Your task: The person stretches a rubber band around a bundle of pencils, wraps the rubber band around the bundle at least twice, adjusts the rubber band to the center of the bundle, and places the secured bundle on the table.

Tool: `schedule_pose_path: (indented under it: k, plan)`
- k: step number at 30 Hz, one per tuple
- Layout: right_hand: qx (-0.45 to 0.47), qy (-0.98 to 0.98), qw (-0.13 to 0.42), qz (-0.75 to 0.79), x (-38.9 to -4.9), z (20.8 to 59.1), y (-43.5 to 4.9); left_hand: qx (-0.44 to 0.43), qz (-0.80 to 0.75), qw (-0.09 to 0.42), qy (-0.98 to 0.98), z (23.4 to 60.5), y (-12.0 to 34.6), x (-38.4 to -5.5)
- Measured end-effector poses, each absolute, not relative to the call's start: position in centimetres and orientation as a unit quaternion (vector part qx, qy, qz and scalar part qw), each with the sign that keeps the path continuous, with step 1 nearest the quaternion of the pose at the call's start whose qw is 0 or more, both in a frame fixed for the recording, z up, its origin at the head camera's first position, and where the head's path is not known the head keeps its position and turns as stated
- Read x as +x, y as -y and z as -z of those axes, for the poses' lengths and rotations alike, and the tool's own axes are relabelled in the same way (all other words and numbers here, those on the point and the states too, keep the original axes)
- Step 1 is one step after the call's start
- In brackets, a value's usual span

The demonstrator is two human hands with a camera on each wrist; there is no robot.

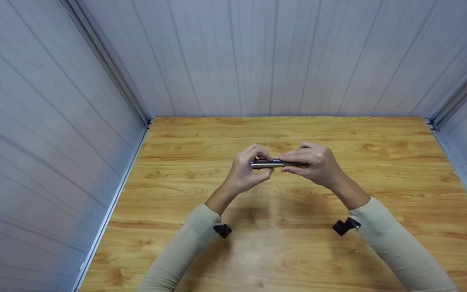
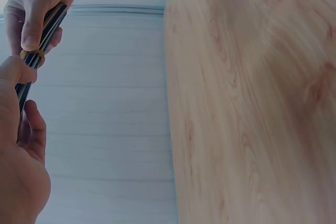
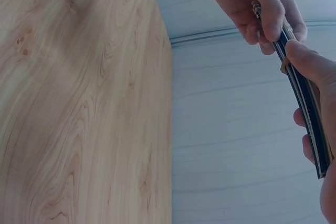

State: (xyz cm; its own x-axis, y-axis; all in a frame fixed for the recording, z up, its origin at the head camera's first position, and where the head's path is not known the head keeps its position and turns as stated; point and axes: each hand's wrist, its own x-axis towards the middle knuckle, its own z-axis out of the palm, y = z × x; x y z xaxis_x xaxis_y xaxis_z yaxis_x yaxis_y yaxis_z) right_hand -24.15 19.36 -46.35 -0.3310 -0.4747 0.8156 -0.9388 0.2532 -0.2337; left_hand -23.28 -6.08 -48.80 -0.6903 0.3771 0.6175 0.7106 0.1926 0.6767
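A slim, long bundle of dark strips with silvery edges (image 1: 269, 164) is held level between both hands above the table. My left hand (image 1: 246, 168) grips its left part, thumb below and fingers over the top in the head view. At the other end my right hand (image 1: 313, 162) pinches it between thumb and fingers. A tan band (image 3: 284, 66) circles the bundle near its middle, between the two hands. Small silver beads or coils (image 3: 256, 8) show at the end by the left hand. Fingers hide much of its length, and I cannot tell its exact kind.
Below the hands lies a wood-grain table (image 1: 274, 251). Pale panelled walls (image 1: 253, 56) rise at its back and sides. Black camera mounts sit at both wrists, the left mount (image 1: 223, 230) and the right mount (image 1: 345, 226), over light sleeves.
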Motion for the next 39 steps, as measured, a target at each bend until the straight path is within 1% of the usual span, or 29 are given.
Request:
schedule_pose_path:
  k: [2,6,9,13,19,26,32,35,39]
  plan:
    - [0.492,0.723,0.306,-0.376,-24.2,46.4,-19.5,-0.371,0.499,0.17,0.764,48.7,6.3,-23.4]
    - [0.495,0.726,0.259,-0.401,-24.4,46.5,-20.4,-0.371,0.481,0.202,0.768,48.7,7.2,-23.5]
    - [0.474,0.733,0.231,-0.43,-24.5,46.6,-21.4,-0.356,0.482,0.226,0.768,48.9,8.0,-23.8]
    - [0.456,0.736,0.212,-0.452,-24.7,46.8,-22.2,-0.349,0.482,0.243,0.766,49.4,8.6,-24.1]
    - [0.462,0.742,0.21,-0.438,-24.8,47.3,-22.3,-0.341,0.494,0.226,0.767,50.0,8.5,-24.2]
    - [0.403,0.765,0.188,-0.465,-25.1,47.6,-22.7,-0.334,0.454,0.23,0.794,49.4,7.7,-24.9]
    - [0.388,0.766,0.192,-0.475,-25.8,47.3,-22.9,-0.325,0.454,0.226,0.798,49.1,7.1,-26.2]
    - [0.381,0.766,0.192,-0.481,-26.3,47.3,-23.0,-0.321,0.463,0.214,0.798,49.1,6.9,-26.8]
    - [0.368,0.769,0.177,-0.492,-26.9,48.3,-23.2,-0.315,0.469,0.183,0.805,49.9,6.9,-27.3]
